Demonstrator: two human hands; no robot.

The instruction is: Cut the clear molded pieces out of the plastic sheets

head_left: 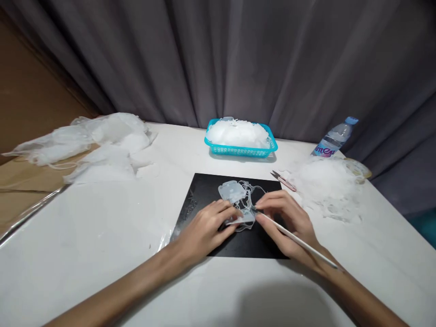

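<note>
On a black mat lies a translucent, whitish sheet-like piece with thin, stringy strips beside it. My left hand is closed on the edge of a second translucent piece, pinched between thumb and fingers. Between the thumb and fingers of my right hand is a slim white pen-shaped tool, its tip close to the held piece's right edge. The fingers partly hide that tip, so its kind cannot be made out.
At the back stands a blue basket heaped with white pieces. Pink-handled thread snips lie right of the mat, near a pile of translucent scraps and a water bottle. Translucent sheets are heaped at left, partly over cardboard.
</note>
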